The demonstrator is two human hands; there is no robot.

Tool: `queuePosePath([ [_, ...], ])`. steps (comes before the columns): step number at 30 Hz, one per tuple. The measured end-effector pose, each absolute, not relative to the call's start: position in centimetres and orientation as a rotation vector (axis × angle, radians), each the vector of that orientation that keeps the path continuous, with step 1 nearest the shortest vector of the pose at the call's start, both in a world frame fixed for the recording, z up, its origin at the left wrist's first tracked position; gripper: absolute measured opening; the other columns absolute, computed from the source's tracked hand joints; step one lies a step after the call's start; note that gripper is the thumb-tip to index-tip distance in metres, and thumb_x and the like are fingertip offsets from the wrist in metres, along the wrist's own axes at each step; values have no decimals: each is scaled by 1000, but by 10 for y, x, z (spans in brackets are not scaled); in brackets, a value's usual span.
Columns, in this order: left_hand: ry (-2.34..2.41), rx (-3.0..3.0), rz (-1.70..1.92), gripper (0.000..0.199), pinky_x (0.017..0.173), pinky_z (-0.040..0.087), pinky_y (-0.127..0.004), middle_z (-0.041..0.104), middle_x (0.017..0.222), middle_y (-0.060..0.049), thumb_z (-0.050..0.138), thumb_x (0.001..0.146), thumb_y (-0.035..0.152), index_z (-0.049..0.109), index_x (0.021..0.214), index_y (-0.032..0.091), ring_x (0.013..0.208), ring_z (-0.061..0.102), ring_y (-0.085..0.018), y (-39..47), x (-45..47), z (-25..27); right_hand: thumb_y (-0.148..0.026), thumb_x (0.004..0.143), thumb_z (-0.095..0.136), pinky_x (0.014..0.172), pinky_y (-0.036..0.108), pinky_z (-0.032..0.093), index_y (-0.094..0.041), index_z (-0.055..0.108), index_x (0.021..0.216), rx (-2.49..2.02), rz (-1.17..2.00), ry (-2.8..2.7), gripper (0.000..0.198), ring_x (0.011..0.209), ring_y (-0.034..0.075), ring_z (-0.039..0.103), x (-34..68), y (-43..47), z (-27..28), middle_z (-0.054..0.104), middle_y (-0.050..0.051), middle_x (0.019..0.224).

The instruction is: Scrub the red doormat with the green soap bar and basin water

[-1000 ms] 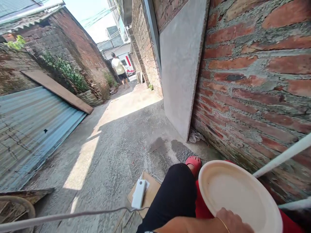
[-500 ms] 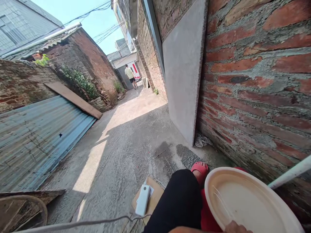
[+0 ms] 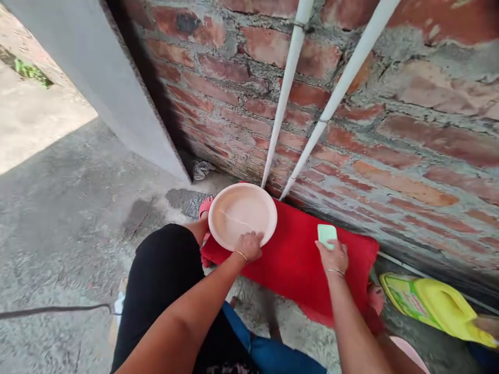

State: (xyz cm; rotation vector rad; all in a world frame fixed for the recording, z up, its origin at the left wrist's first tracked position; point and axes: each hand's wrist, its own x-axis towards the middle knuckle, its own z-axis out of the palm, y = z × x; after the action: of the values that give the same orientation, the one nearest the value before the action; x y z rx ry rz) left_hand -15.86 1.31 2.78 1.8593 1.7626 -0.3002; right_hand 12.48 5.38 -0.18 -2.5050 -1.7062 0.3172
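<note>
My left hand [image 3: 249, 245] is closed on the near rim of a pale pink basin [image 3: 234, 210], its thumb hidden from view. The basin sits on the left end of a red cloth [image 3: 292, 249] that lies over a low, flat support. Further right, above the same cloth, my right hand [image 3: 334, 257] has its fingers round a pale green block [image 3: 326, 235] shaped like a rounded rectangle. What kind of thing the block is does not show. Pink sandals [image 3: 206, 205] show beside the cloth's left end.
Two white pipes [image 3: 286, 88] run up the brick wall [image 3: 241, 104] behind the cloth. A grey slab [image 3: 117, 88] leans at the left. To the right lies a yellow jug [image 3: 432, 306]; part of a pink tub [image 3: 409, 350] shows below. A dark cable [image 3: 58, 309] crosses the ground.
The view has swung right and down from the alley to the wall and red cloth. Both hands now show; the right, with the green block, was out of view before. The left stays at the basin.
</note>
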Motion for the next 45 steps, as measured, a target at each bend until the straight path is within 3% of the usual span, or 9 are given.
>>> queuePosePath([
  [6,1786,1878,-367,51,83,43,-37,56,109,-10,40,78,19,42,128,26,99,55,-23,15,-155,30,-49,74,62,78,31,33,-26,61,98,-2241,451,-2013,34,87,19,52,17,95,-8,52,4,99],
  [9,1796,1884,-376,51,83,43,-37,56,110,-10,39,78,19,41,129,26,99,55,-23,17,-154,32,-49,73,63,79,31,33,-26,61,98,-2253,520,-2036,33,88,18,52,12,107,-8,51,3,98],
  [14,1800,1880,-400,52,84,42,-37,56,112,-9,38,79,18,40,130,28,101,54,-22,18,-153,30,-55,72,62,76,29,36,-26,61,101,-2514,465,-1735,41,84,17,54,112,94,-11,52,3,99],
  [19,1803,1901,-368,52,82,43,-36,57,110,-9,39,79,18,41,130,27,98,55,-22,17,-154,26,-60,71,57,75,34,40,-22,60,106,-2897,445,-1060,52,92,24,56,249,43,-1,56,12,105],
  [23,1816,1913,-374,52,81,43,-36,57,110,-9,38,80,19,41,131,27,97,56,-22,17,-153,26,-62,72,54,74,38,40,-21,60,107,-2976,343,-849,54,93,27,56,283,16,4,55,16,109],
  [30,1820,1917,-422,49,82,44,-35,57,111,-8,40,80,19,41,129,29,98,57,-21,18,-152,28,-54,72,62,74,27,36,-25,63,96,-2414,413,-1686,38,81,17,53,117,48,-7,55,3,97],
  [36,1809,1930,-384,51,81,45,-38,57,110,-9,42,77,20,42,127,28,97,58,-23,19,-155,24,-51,74,61,82,32,31,-28,61,100,-2161,568,-2160,34,93,19,50,4,61,-8,52,3,102],
  [40,1802,1929,-370,50,80,45,-39,58,109,-9,41,77,20,44,127,29,97,58,-24,20,-157,19,-51,73,61,83,32,32,-29,61,99,-2290,583,-2062,34,93,19,52,51,55,-12,52,2,103],
  [45,1814,1946,-326,52,79,46,-40,59,110,-9,40,77,19,44,128,29,96,59,-25,21,-159,14,-54,73,60,74,30,38,-24,62,100,-2731,543,-1258,41,86,20,57,189,13,-4,56,7,103],
])
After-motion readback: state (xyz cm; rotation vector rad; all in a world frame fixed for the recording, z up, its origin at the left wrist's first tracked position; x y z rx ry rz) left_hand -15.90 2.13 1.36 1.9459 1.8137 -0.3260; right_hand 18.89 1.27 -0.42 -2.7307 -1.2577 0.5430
